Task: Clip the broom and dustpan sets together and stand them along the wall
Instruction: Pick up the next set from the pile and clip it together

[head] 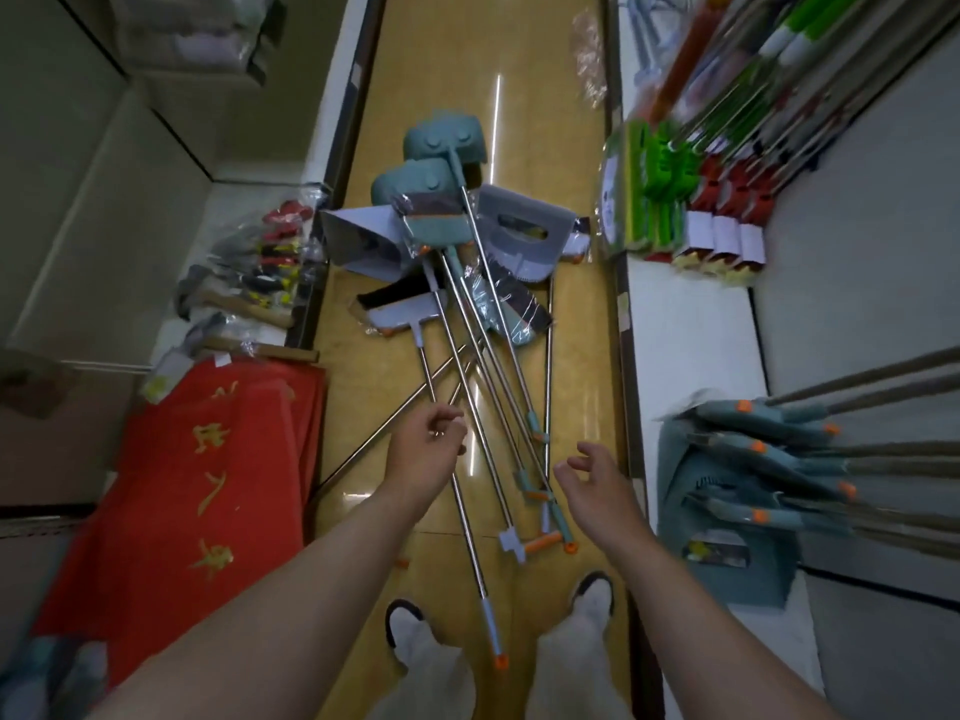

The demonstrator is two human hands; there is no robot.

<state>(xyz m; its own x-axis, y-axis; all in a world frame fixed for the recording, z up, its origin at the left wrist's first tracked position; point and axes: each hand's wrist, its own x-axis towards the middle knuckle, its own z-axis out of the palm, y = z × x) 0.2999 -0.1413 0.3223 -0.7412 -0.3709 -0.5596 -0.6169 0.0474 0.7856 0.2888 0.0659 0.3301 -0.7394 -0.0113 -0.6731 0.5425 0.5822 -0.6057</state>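
Your landmark is the pile of brooms and dustpans (467,283) lying loose on the yellow aisle floor (571,356). Everything below is placed against it.

Pile: teal dustpans (441,148) at its far end, grey dustpans (519,226) just nearer, brush heads wrapped in clear film among them. The metal handles (488,387) fan out toward you, crossing one another. Their orange-tipped ends lie close to your feet (410,631). None of this pile is standing.

Your left hand (428,449) hovers over the near part of the pile, above the crossed handles. Fingers are curled loosely inward; I cannot tell whether they touch a handle, and nothing is clearly gripped.

Your right hand (597,485) is at the pile's near right side, beside the orange and teal handle ends. Fingers are spread and bent, palm inward, holding nothing.

Right of the pile, against the white wall shelf (691,330): a group of teal broom and dustpan sets (737,491), leaning, handles running off to the right. That patch is blurred.

Far right of the pile: green mops (654,194) and red-headed mops (727,200) standing in a row.

Left of the pile: red mats with gold characters (197,480) on the floor, and a low shelf with small packaged tools (260,267).
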